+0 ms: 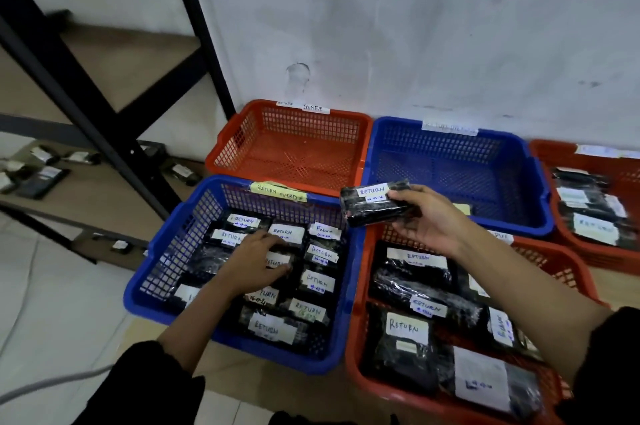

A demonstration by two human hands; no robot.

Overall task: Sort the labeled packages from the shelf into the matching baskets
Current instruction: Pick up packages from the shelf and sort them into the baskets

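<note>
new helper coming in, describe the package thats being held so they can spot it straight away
Start at the near blue basket tagged RETURN OVERDUE, full of black packages. Just past its far right corner, the right hand holds the black wrapped package in the air. It alone is lifted clear of every basket, its white RETURN label facing up.

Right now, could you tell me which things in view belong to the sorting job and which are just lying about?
Part of the job:
- held package in the right hand
- near blue basket, left hand on its packages
- near red basket
- empty red basket
- empty blue basket
- shelf

Lying about:
- grey cable
</note>
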